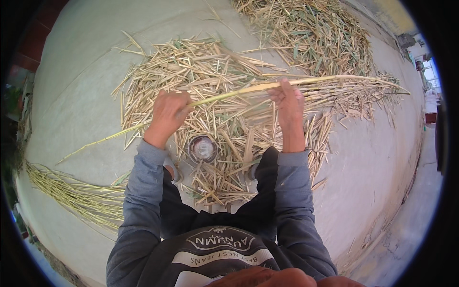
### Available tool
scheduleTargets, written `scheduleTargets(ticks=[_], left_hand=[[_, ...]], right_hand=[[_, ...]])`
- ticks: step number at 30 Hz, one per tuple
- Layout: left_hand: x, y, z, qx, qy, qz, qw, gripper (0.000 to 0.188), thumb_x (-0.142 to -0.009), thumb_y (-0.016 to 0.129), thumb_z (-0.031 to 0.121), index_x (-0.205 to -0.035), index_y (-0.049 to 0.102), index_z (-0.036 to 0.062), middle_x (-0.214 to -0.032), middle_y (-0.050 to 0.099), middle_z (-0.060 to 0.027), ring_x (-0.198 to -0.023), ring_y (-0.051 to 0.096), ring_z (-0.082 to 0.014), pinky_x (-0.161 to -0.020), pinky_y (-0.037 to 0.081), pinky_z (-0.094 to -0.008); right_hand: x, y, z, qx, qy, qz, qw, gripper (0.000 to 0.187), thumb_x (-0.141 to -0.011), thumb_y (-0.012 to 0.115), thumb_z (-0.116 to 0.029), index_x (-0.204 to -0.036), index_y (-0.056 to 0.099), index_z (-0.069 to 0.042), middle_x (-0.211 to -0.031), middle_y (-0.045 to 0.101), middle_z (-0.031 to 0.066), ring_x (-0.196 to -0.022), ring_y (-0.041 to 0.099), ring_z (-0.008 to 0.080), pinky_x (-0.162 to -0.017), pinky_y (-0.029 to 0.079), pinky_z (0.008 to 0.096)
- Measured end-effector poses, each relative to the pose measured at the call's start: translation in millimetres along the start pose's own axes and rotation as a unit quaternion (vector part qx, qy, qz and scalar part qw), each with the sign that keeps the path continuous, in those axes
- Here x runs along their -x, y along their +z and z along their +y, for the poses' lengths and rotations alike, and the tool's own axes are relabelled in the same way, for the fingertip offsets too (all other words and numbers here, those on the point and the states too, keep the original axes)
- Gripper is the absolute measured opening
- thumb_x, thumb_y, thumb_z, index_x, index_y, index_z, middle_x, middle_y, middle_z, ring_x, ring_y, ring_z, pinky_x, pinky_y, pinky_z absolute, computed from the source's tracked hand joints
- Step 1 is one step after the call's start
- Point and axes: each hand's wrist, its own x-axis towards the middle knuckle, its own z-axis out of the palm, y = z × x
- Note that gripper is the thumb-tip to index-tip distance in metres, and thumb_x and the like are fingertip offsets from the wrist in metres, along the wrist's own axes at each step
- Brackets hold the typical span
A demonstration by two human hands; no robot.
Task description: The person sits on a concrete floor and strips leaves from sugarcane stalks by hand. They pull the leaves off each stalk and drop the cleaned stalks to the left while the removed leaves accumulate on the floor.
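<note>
A long, thin plant stalk [224, 97], yellow-green toward the left and dry and pale toward the right, stretches slantwise before me. My left hand [168, 114] is closed around it in a fist. The fingers of my right hand [290, 104] are curled at its paler right part, with the forefinger over it; a dry husk seems to wrap the stalk there. Beneath both hands lies a wide heap of dry, cut husk pieces [191, 67]. Between my feet and the heap stands a small round bowl [202, 149] with something whitish inside.
A bundle of bare yellow-green stalks [76, 196] lies on the concrete floor [86, 86] at the left. More unstripped stalks [330, 91] rest over the heap toward the right. A second pile of husks and green leaves [315, 38] spreads at the far right.
</note>
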Motion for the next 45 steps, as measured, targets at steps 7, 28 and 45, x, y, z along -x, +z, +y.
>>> scheduleTargets(ticks=[7,28,45], left_hand=[[2.3,8.1,7.9,0.148,0.007,-0.002,0.989,0.032,-0.082,0.080,0.030,-0.104,0.073,0.0077,-0.087,0.072,-0.0117,-0.082,0.067,-0.0312,-0.079,0.044,-0.0415],[3.0,27.8,17.7,0.544,-0.181,-0.041,0.818,0.016,-0.089,0.080,0.015,-0.095,0.075,0.0006,-0.085,0.074,-0.0042,-0.076,0.064,-0.0091,-0.070,0.051,-0.0267],[4.9,24.0,8.4,0.641,-0.248,-0.063,0.724,0.014,-0.091,0.079,0.013,-0.097,0.072,0.0024,-0.086,0.074,-0.0050,-0.078,0.068,-0.0103,-0.073,0.054,-0.0248]], right_hand=[[3.1,-12.4,4.2,-0.005,0.013,-0.098,0.995,0.024,-0.103,0.065,-0.026,-0.108,0.065,-0.002,-0.100,0.075,0.0145,-0.085,0.071,0.0173,-0.071,0.056,0.0281],[21.8,5.5,-3.7,0.082,-0.098,-0.280,0.951,0.022,-0.099,0.070,-0.020,-0.110,0.068,-0.002,-0.106,0.076,0.0161,-0.102,0.070,0.0207,-0.092,0.055,0.0343],[29.5,6.3,-5.2,0.082,-0.087,-0.331,0.936,0.011,-0.100,0.066,-0.012,-0.105,0.067,-0.002,-0.116,0.073,0.0214,-0.107,0.070,0.0256,-0.097,0.055,0.0378]])
